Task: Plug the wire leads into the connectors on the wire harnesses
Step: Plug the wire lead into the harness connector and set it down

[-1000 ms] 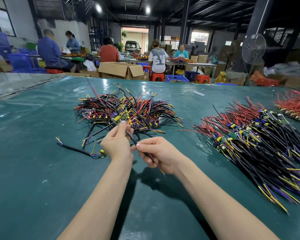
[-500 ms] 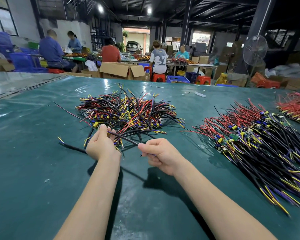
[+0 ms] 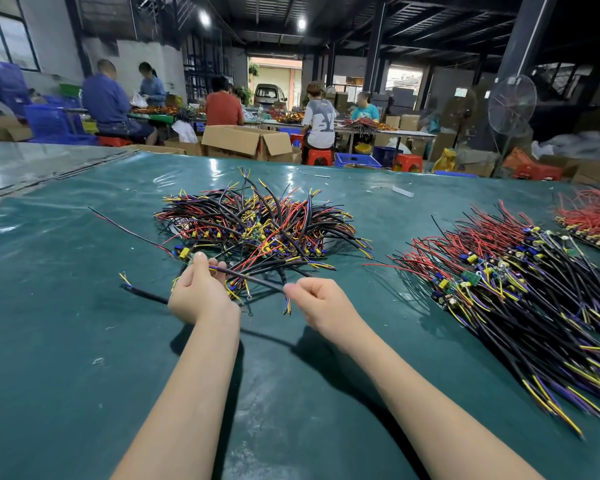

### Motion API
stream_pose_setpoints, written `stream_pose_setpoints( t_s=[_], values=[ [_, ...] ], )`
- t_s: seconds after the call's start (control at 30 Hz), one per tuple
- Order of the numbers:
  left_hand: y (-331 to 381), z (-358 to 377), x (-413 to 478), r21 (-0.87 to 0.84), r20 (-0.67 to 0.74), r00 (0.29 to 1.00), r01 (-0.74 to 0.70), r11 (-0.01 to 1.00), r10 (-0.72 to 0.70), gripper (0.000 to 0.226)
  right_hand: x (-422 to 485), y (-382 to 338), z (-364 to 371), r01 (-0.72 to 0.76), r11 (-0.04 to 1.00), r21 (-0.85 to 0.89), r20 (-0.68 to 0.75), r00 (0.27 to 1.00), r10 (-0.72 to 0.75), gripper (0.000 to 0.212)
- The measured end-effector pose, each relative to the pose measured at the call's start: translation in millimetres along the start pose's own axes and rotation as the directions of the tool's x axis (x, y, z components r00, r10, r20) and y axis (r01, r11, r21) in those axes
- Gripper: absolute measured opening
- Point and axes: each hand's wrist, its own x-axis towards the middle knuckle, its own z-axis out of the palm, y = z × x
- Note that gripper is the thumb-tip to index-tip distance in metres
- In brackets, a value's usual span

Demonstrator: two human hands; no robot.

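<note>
Wire harness [image 3: 248, 279], a black sheathed cable, runs stretched between the two hands, just above the green surface [image 3: 66, 341] and just in front of the tangled middle pile [image 3: 257, 226]. How its ends are gripped is hard to see. The left hand [image 3: 201, 294] shows only its back, and the right hand [image 3: 321, 301] is a closed fist whose inside is hidden.

The left fingers [image 3: 199, 259] are curled close round one end of the cable, where purple and yellow leads [image 3: 217, 268] come out of the sheath. Just beyond those fingertips sits a small board with a yellow block [image 3: 184, 252], and a red and black wire [image 3: 129, 230] trails off it to the far left. I cannot tell whether the hand holds the board or it only pokes out from behind.

The right fingers [image 3: 291, 291] are pinched tight on the cable's other end, and its loose coloured tips [image 3: 287, 306] hang below the thumb.

A second black cable [image 3: 142, 295] lies on the surface to the left, its near end lost behind the left hand. Off to the right lies a larger, neater pile [image 3: 516, 289], which runs out of view at the edge. Farther right a bundle of red wires [image 3: 589, 218] is cut off as well. Beyond the surface, people sit at other tables near an open cardboard box [image 3: 246, 142], too far off to make out their work.
</note>
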Motion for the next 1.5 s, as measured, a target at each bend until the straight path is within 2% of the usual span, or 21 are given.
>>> stream_pose_setpoints(
  t_s=[0.1, 0.2, 0.27, 0.33, 0.4, 0.43, 0.53, 0.57, 0.6, 0.63, 0.7, 0.73, 0.77, 0.83, 0.87, 0.9, 1.0, 1.17, 1.27, 1.4, 1.5],
  values=[
    [0, 0, -1, 0.012, 0.007, 1.0, 0.001, 1.0, -0.001, 0.028, -4, -6, -2, -0.031, 0.976, 0.217, 0.241, 0.97, -0.023, 0.044],
    [2, -1, -1, -0.014, 0.012, 1.0, 0.019, 1.0, -0.018, 0.025, -7, -15, -1, -0.004, 0.982, 0.19, 0.378, 0.923, -0.069, 0.023],
    [5, -1, 1, -0.032, -0.02, 0.999, 0.041, 0.999, -0.042, 0.024, -9, -15, -2, -0.022, 0.99, 0.136, 0.401, 0.915, -0.034, 0.021],
    [8, -1, 3, -0.04, -0.041, 0.997, 0.066, 0.997, -0.068, 0.024, -7, -11, -6, -0.062, 0.995, 0.081, 0.343, 0.939, 0.031, 0.03],
    [10, 0, 3, -0.063, -0.048, 0.992, 0.111, 0.992, -0.114, 0.027, -5, -7, -9, -0.048, 0.999, -0.025, 0.298, 0.953, 0.053, 0.035],
    [12, 0, 3, -0.088, -0.043, 0.987, 0.148, 0.985, -0.152, 0.028, -5, -6, -8, -0.023, 0.997, -0.074, 0.326, 0.944, 0.047, 0.036],
    [14, -1, 2, -0.124, 0.044, 0.957, 0.29, 0.949, -0.287, 0.028, -9, -5, 0, 0.0, 0.996, -0.095, 0.562, 0.826, 0.053, 0.032],
    [16, 0, 3, -0.078, 0.102, 0.937, 0.344, 0.936, -0.335, 0.025, -9, -6, -2, -0.038, 0.997, -0.06, 0.611, 0.789, 0.067, 0.03],
    [19, 0, 2, 0.001, 0.178, 0.902, 0.399, 0.917, -0.393, 0.022, -9, -6, -7, -0.11, 0.994, 0.008, 0.615, 0.785, 0.082, 0.029],
    [22, 2, 2, 0.108, 0.263, 0.847, 0.45, 0.886, -0.462, 0.019, -7, -6, -16, -0.213, 0.971, 0.106, 0.556, 0.822, 0.12, 0.03],
    [25, 4, -5, 0.363, 0.387, 0.686, 0.501, 0.786, -0.616, 0.016, 0, -1, -37, -0.355, 0.871, 0.339, 0.299, 0.919, 0.258, 0.04],
    [23, 4, -11, 0.494, 0.424, 0.608, 0.466, 0.734, -0.671, 0.015, 3, 4, -45, -0.331, 0.845, 0.42, 0.146, 0.944, 0.297, 0.04],
    [18, 5, -19, 0.634, 0.442, 0.561, 0.357, 0.686, -0.7, 0.015, 6, 8, -48, -0.285, 0.837, 0.468, 0.035, 0.952, 0.305, 0.037],
    [3, 2, -34, 0.831, 0.473, 0.555, -0.023, 0.555, -0.685, 0.015, 9, 12, -44, -0.2, 0.836, 0.511, -0.047, 0.964, 0.26, 0.025],
    [-3, 1, -40, 0.849, 0.502, 0.547, -0.165, 0.502, -0.67, 0.016, 10, 13, -40, -0.162, 0.843, 0.514, -0.08, 0.969, 0.235, 0.02],
    [-7, 0, -42, 0.85, 0.518, 0.523, -0.229, 0.474, -0.677, 0.016, 10, 14, -38, -0.123, 0.857, 0.501, -0.127, 0.969, 0.213, 0.018],
    [-6, -1, -39, 0.853, 0.519, 0.475, -0.23, 0.469, -0.711, 0.017, 10, 12, -41, -0.064, 0.875, 0.479, -0.224, 0.955, 0.193, 0.024],
    [-8, -4, -37, 0.858, 0.509, 0.453, -0.206, 0.47, -0.731, 0.031, 7, 11, -38, -0.19, 0.782, 0.593, -0.033, 0.965, 0.26, 0.023],
    [-10, -5, -40, 0.841, 0.533, 0.43, -0.171, 0.514, -0.729, 0.027, 6, 9, -42, -0.202, 0.769, 0.606, -0.048, 0.956, 0.289, 0.023],
    [-10, -4, -41, 0.818, 0.562, 0.412, -0.145, 0.557, -0.717, 0.023, 6, 13, -45, -0.161, 0.832, 0.531, -0.152, 0.948, 0.28, 0.024],
    [-11, -3, -41, 0.816, 0.562, 0.46, -0.175, 0.551, -0.688, 0.026, 7, 14, -43, -0.124, 0.909, 0.397, -0.188, 0.959, 0.213, 0.024]
  ],
)
